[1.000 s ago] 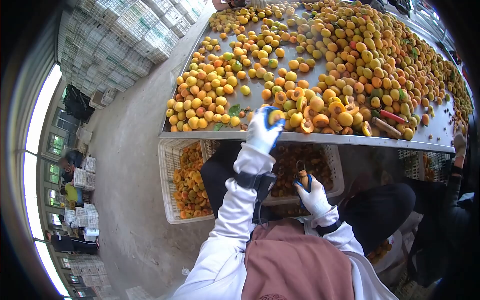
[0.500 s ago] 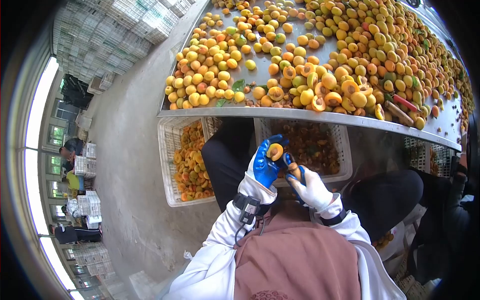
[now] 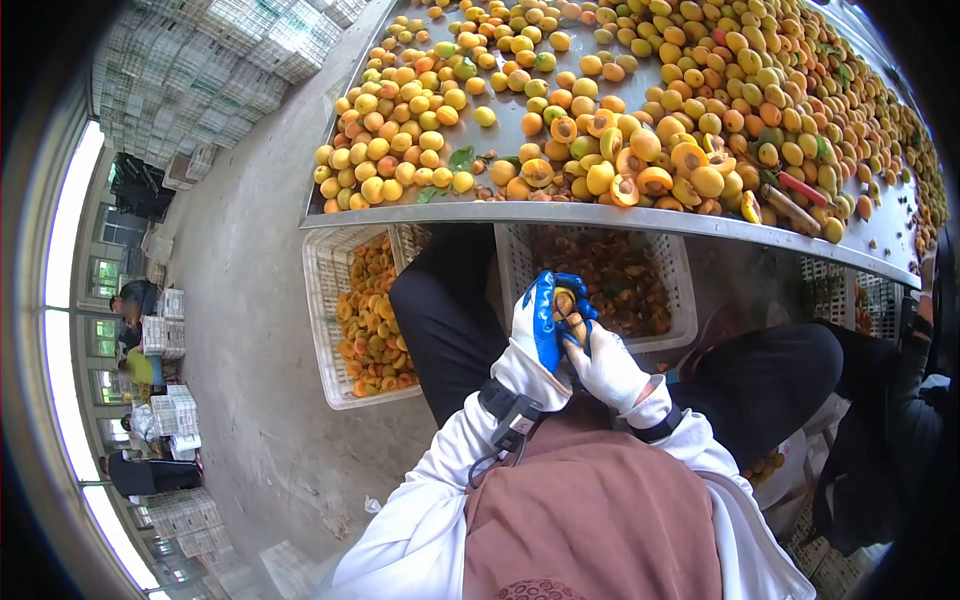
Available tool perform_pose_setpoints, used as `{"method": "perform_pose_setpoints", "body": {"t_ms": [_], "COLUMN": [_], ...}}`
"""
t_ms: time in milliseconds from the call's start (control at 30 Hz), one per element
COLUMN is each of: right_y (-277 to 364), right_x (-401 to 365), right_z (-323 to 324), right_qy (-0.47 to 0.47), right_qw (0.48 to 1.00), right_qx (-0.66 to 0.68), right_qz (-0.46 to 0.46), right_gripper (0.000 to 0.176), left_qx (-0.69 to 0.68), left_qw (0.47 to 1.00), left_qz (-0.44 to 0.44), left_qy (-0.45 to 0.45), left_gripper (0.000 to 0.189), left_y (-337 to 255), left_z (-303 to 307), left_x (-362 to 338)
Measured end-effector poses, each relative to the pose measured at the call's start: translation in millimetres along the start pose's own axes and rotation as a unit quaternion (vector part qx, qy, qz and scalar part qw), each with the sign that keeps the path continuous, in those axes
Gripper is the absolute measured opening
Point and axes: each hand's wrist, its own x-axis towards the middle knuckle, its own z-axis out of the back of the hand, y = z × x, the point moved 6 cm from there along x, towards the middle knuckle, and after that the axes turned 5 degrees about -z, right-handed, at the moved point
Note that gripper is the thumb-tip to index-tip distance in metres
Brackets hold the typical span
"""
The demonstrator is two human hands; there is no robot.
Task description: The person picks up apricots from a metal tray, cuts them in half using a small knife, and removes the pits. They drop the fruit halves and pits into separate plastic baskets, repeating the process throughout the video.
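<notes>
My left hand (image 3: 537, 330), in a white and blue glove, grips an apricot (image 3: 564, 303) over my lap. My right hand (image 3: 603, 362), in a white glove, holds a small wooden-handled knife (image 3: 577, 325) pressed against that apricot. Both hands meet just below the metal table (image 3: 600, 216), which is heaped with whole and halved apricots (image 3: 640, 150). Under the table edge a white crate (image 3: 668, 330) of dark pits and scraps sits right behind my hands.
A second white crate (image 3: 330, 330) with apricot halves stands on the floor to the left. A red-handled tool (image 3: 800, 190) lies on the table at right. Another person's gloved arm (image 3: 915, 330) is at the far right. Stacked crates (image 3: 200, 70) and seated people (image 3: 135, 310) are at left.
My left hand picked an apricot off the table edge and brought it down to my lap. My right hand with the knife rose to meet it, and both hands closed together.
</notes>
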Motion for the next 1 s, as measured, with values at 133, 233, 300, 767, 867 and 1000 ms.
{"method": "perform_pose_setpoints", "body": {"t_ms": [133,233,300,767,867,1000], "right_y": [-4.0,-2.5,-6.9,-30.4,-26.3,-7.8], "right_x": [-1.3,-2.3,-2.6,-13.3,-16.1,-20.3], "right_z": [-2.6,-0.1,-5.8,-15.3,-12.2,-5.0], "right_qy": [0.024,0.096,0.204,0.318,0.334,0.329], "right_qw": [0.999,0.993,0.937,0.784,0.789,0.831], "right_qx": [-0.022,0.066,0.263,0.525,0.506,0.436], "right_qz": [0.008,-0.008,-0.108,-0.091,-0.097,-0.107], "right_gripper": [0.031,0.032,0.029,0.064,0.081,0.060], "left_qx": [0.056,0.134,0.143,-0.023,-0.026,-0.040], "left_qw": [0.997,0.990,0.990,0.986,0.986,0.980], "left_qz": [-0.012,-0.010,-0.007,0.126,0.128,0.159], "left_qy": [-0.042,-0.041,-0.007,0.106,0.104,0.114], "left_gripper": [0.037,0.038,0.038,0.044,0.042,0.040], "left_y": [-0.8,-5.7,-18.0,-33.6,-38.4,-31.8], "left_z": [1.4,-2.9,-17.1,-53.4,-54.8,-43.3], "left_x": [-1.1,-2.8,-6.2,-21.2,-26.8,-25.7]}}
